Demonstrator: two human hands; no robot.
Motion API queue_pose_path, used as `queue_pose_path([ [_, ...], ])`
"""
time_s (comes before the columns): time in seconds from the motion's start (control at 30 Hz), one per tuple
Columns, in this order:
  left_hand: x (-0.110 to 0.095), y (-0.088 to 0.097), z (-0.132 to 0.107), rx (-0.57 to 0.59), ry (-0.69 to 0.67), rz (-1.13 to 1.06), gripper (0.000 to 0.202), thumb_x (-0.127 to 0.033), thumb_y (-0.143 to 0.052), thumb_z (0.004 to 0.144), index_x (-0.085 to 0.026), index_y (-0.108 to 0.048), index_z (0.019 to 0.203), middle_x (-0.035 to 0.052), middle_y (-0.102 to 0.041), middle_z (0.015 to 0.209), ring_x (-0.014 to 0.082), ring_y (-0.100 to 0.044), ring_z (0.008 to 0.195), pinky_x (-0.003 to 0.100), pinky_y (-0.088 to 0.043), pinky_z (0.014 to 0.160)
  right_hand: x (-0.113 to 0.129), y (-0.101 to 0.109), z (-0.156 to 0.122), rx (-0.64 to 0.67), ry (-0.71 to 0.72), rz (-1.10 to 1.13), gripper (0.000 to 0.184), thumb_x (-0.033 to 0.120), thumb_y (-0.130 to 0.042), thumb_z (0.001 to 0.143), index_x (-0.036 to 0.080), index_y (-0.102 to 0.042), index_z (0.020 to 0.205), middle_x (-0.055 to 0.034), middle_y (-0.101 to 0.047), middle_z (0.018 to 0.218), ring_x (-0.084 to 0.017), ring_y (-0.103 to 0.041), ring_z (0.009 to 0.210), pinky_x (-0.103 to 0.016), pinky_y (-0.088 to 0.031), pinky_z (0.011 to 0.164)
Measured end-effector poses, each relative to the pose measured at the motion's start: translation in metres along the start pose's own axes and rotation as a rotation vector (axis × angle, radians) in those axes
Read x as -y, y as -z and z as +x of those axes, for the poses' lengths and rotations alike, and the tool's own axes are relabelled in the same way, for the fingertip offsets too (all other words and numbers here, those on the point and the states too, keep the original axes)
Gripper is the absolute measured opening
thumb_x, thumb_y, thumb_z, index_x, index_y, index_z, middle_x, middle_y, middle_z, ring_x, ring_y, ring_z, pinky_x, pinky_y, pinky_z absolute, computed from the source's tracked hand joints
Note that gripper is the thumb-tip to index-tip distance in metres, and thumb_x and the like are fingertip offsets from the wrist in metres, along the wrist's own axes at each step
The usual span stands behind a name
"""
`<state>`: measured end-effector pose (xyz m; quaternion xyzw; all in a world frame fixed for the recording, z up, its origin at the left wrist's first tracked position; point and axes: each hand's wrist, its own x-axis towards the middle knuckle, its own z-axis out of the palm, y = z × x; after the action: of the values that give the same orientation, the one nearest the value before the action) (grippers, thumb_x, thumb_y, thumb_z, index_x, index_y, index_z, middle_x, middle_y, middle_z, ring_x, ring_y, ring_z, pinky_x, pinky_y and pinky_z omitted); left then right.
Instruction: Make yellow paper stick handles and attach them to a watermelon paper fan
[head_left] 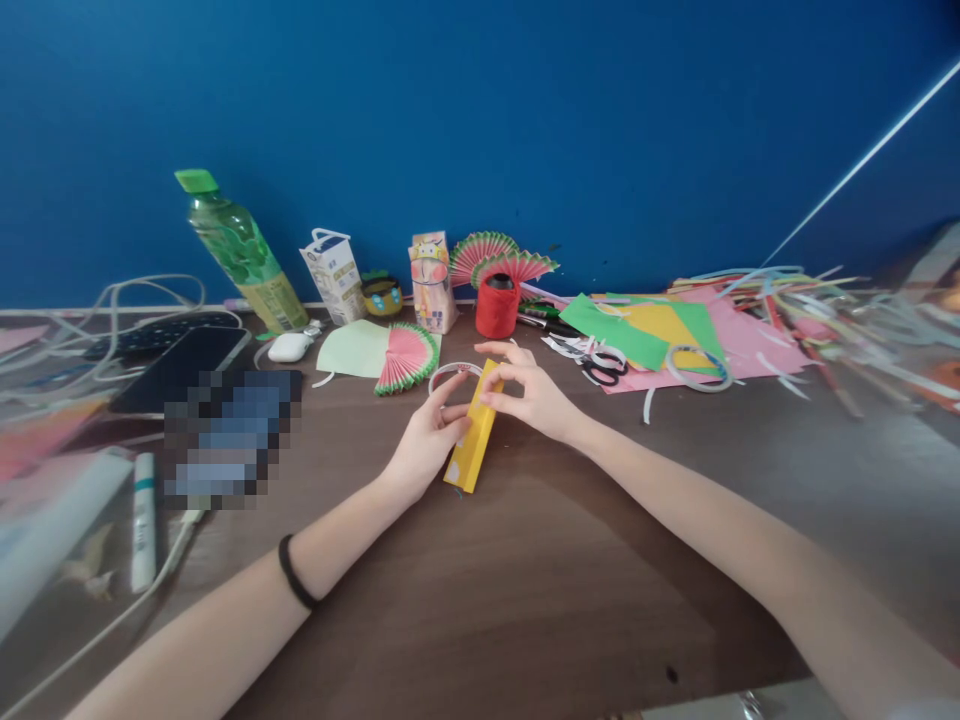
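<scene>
A folded strip of yellow paper point(472, 452) with pale spots slants across the middle of the dark table. My left hand point(429, 440) pinches its left edge near the middle, thumb and fingers closed on it. At the upper end my right hand point(525, 390) grips the same strip between thumb and fingers. Just behind the hands lies a roll of tape point(442, 374), partly hidden by the left fingers. A pleated watermelon paper fan point(409, 358) rests on a pale green sheet point(349, 348) to the left of it.
Along the blue wall stand a green bottle point(244, 255), a carton point(334, 275), a decorated box point(433, 285) and a red container point(496, 305). Scissors point(604, 365), coloured paper point(750, 330) and another tape roll point(699, 368) lie right. A phone point(240, 430) and marker point(143, 520) lie left.
</scene>
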<state>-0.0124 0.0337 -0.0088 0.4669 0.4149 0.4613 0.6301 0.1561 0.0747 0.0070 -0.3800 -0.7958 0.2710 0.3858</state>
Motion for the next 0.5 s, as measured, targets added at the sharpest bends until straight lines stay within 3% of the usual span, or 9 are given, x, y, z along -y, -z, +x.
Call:
queue_pose_path([
  [0.5, -0.0052, -0.0037, -0.0042, 0.045, 0.039, 0.010, 0.072, -0.010, -0.055, 0.068, -0.019, -0.032, 0.136, 0.0048, -0.070, 0.094, 0.0144, -0.065, 0.081, 0.023, -0.048, 0.070, 0.0037, 0.0032, 0.0015, 0.067, -0.005, -0.048, 0.007, 0.022, -0.061, 0.073, 0.020, -0.060, 0.067, -0.0052, -0.048, 0.128, -0.025, -0.035, 0.123, -0.049, -0.024, 0.104],
])
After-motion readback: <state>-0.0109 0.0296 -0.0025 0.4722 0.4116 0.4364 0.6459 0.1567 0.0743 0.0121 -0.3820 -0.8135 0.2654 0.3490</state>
